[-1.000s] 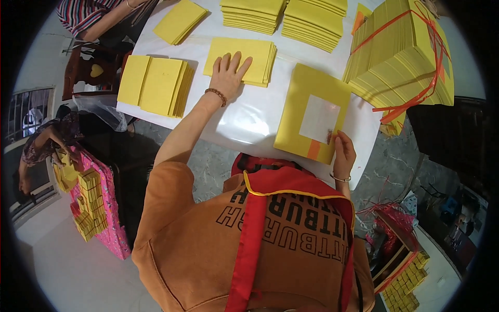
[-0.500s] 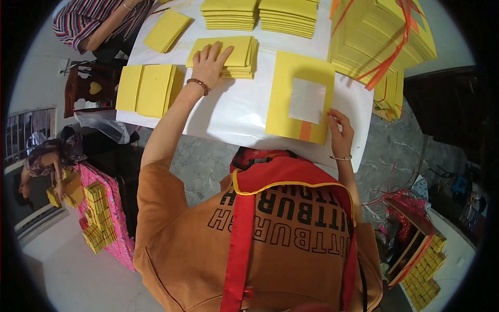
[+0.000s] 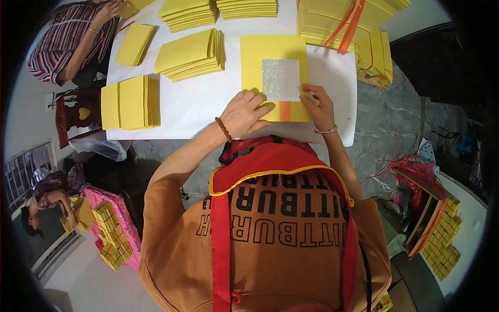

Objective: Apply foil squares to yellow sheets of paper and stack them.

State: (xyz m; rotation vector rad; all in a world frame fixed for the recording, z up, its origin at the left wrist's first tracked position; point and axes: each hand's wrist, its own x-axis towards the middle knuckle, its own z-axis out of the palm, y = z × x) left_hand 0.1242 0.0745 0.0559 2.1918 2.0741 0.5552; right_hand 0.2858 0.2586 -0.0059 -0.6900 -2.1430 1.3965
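On the white-covered table in front of me lies a yellow paper sheet (image 3: pixel 251 57) with a silver rectangle (image 3: pixel 280 79) and a small orange strip (image 3: pixel 285 111) near its lower edge. My left hand (image 3: pixel 247 112) grips its lower left side, fingers bent over the top and thumb by the near edge. Curled fingers of my right hand (image 3: pixel 319 108) hold its right edge, low down. Whether more sheets lie beneath is hard to tell. Left of it sits a stack of folded yellow paper (image 3: pixel 189 54), untouched by either hand.
More folded yellow stacks (image 3: pixel 130 102) stand at the table's left and back. Large yellow bundles (image 3: pixel 345 21) with red ribbon (image 3: pixel 353 23) fill the back right. One person in a striped top (image 3: pixel 73 41) sits far left; another bends near a pink table (image 3: pixel 104 195).
My left hand has left the folded stack and come right and nearer, onto the yellow sheet. My right hand's fingers have closed in at its edge. The view has shifted.
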